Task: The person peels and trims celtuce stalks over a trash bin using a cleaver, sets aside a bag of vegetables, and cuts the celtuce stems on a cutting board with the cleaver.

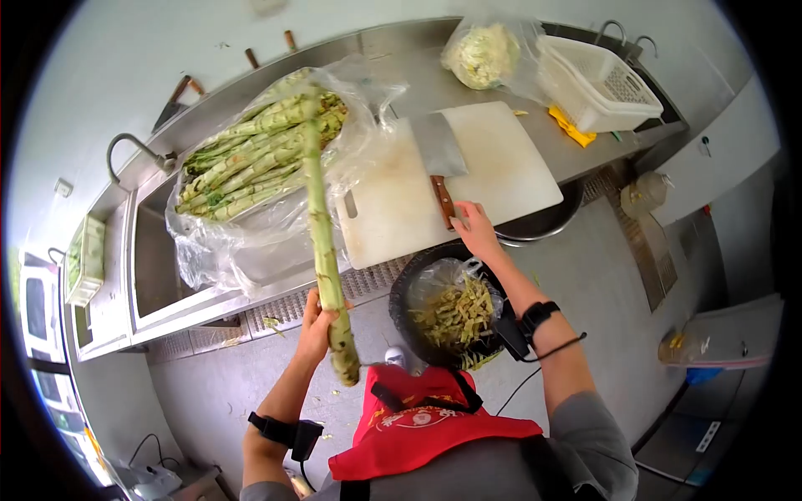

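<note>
My left hand [314, 327] is wrapped around a long celtuce stem [322, 225], which stands nearly upright with its thick cut end toward me. My right hand [474, 230] is at the near edge of the white cutting board [510, 154], its fingers apart beside the handle end of a cleaver [440, 149]. Whether the fingertips touch the wooden handle, I cannot tell. The cleaver lies flat on the board, blade pointing away. A pile of celtuce stems [267, 146] rests in an open clear plastic bag [200, 242] left of the board.
Below the counter edge stands a black bin [403, 313] with peelings [459, 313]. A bagged cauliflower [484, 57], a white plastic basket [585, 96] and a yellow cloth [571, 126] sit at the back right. A sink [167, 250] with a faucet [125, 142] is at left.
</note>
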Available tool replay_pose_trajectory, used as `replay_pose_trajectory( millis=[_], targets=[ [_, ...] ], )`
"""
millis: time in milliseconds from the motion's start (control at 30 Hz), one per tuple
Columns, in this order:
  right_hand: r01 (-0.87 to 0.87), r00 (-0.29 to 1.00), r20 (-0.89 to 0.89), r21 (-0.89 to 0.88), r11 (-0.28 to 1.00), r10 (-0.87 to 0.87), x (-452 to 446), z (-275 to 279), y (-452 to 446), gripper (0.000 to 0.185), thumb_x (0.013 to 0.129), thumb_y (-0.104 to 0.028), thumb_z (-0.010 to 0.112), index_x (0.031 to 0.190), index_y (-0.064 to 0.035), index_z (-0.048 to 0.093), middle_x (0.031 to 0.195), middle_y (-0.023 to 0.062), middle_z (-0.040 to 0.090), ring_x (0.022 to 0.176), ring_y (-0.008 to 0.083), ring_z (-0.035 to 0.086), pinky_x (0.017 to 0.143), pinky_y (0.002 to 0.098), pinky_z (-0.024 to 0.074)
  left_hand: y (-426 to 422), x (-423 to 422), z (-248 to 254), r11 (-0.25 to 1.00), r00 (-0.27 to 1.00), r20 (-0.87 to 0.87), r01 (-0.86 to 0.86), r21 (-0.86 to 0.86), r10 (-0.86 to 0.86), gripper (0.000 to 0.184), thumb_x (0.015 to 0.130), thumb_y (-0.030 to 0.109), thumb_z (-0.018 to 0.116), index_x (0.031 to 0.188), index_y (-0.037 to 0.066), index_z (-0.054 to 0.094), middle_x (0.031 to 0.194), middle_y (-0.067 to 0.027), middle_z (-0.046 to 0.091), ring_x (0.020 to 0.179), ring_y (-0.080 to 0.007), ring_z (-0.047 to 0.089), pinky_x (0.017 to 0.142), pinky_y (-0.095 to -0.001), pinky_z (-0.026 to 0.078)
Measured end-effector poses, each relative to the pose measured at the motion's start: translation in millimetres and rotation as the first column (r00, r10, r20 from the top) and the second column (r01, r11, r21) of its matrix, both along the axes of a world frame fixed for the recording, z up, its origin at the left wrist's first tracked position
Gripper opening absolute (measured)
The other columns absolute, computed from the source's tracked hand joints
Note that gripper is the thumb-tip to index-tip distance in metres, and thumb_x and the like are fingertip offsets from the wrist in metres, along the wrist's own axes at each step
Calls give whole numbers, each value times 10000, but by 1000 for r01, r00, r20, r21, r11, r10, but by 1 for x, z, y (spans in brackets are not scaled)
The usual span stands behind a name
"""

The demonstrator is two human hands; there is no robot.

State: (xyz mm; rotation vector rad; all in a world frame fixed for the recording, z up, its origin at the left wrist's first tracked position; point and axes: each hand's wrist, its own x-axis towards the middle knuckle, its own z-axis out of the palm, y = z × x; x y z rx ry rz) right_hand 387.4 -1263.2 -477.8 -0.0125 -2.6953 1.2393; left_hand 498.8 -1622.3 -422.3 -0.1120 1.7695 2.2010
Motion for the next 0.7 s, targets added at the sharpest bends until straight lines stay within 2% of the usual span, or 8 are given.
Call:
replay_pose_trajectory(
  millis=[133,200,300,433,533,600,633,700],
  targets=[
    [15,999,34,356,934,-29,-34,-9,-22,569,775,-189,672,1273,-93,414,1177,192,469,1069,382,486,882,441,437,-23,38,19,979,985,166,73,-191,-41,395,769,181,561,1134,64,464,880,-94,608,765,-146,551,669,-283,455],
    [26,993,97,373,928,-67,-45,-4,-27,667,725,-162,705,1301,-141,370,1169,189,477,1076,398,484,866,460,446,-33,58,4,920,988,122,137,-368,-98,387,786,192,650,1119,59,506,845,-55,608,737,-121,551,662,-268,447],
    [24,971,208,404,915,-118,-57,4,-26,730,696,-110,679,1318,-202,308,1143,208,506,1038,402,521,854,460,454,-40,84,-4,902,990,123,115,-416,-69,400,798,203,707,1133,53,549,780,-9,586,667,-89,519,593,-251,431],
    [129,952,258,151,980,-165,-28,32,7,622,701,-77,570,1261,-169,317,1021,236,588,909,415,575,801,454,448,-50,99,-11,802,965,234,234,-550,-122,376,789,222,711,1113,79,581,714,-6,565,599,-80,488,535,-265,420],
    [152,980,129,12,988,-152,47,15,41,611,717,-39,576,1257,-128,303,835,161,559,717,284,585,686,365,456,-57,103,-25,670,925,304,375,-641,-228,407,774,280,707,1114,95,581,730,-84,610,635,-167,575,596,-317,467],
    [-25,981,-193,-289,957,-33,113,-6,58,572,768,-30,553,1267,-110,286,747,75,516,616,156,513,590,276,429,-52,100,-31,587,905,304,425,-689,-298,420,769,307,703,1107,90,581,755,-126,635,682,-227,626,641,-346,490],
    [35,991,-109,-365,930,-80,147,1,58,534,807,-50,546,1274,-89,289,738,51,499,621,123,480,590,261,407,-52,101,-46,556,895,296,440,-705,-334,455,761,358,694,1106,86,579,798,-165,651,771,-291,652,699,-374,502],
    [180,984,57,-377,909,-171,210,3,57,467,853,-82,541,1263,-56,318,708,22,480,613,94,450,571,250,382,-42,99,-67,487,857,352,505,-712,-375,477,756,393,687,1104,86,579,777,-157,651,728,-283,655,666,-373,506]
  ],
)
